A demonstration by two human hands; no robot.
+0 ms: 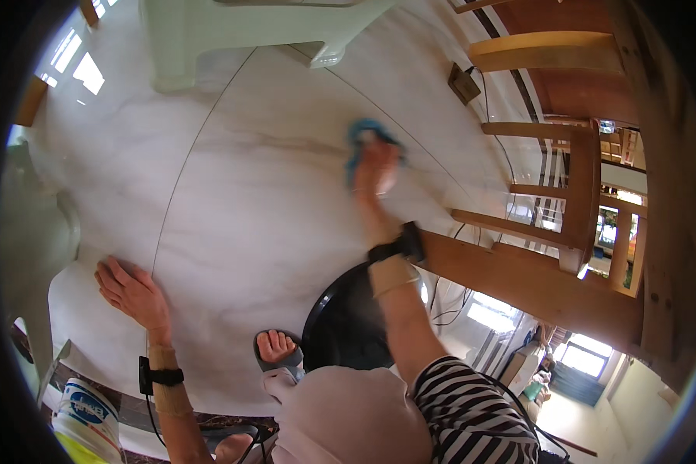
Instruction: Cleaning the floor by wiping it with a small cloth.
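My right hand [380, 165] presses a bunched blue cloth [362, 129] against the glossy, marble-patterned floor tiles [255, 191]. Hand and cloth are blurred, and the fingertips are hidden in the fabric. On the left, my left hand [133, 293] rests palm down on the tiles near a dark joint line, its fingers slightly spread and nothing in it. Both wrists carry a black strap with a small device. Below my right forearm, a round black basin [348, 325] stands on the floor, partly covered by the arm and my knee.
Pale green plastic chairs stand ahead [255, 29] and at left [29, 214]. Wooden furniture with slats [533, 278] lines the right side. A power socket box [463, 84] with a cable sits beyond the cloth. A white bucket [87, 412] is at lower left, near my sandalled foot [275, 348].
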